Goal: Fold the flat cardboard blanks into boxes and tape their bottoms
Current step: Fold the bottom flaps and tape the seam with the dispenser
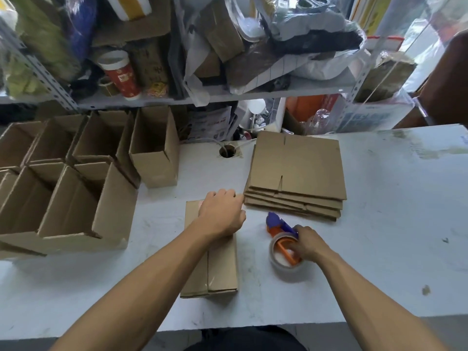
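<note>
Left hand (220,214) rests flat, fingers relaxed, on the upturned box (210,252) mid-bench, bottom seam facing up with tape seemingly already on it. Right hand (307,244) grips the tape dispenser (283,245) on the bench (379,224) just beside the box. Looks like taping's about done, so next is probably flipping it over to join the six or so finished boxes (76,173) at the left. One stack of blanks (296,173), roughly five, lies behind.
</note>
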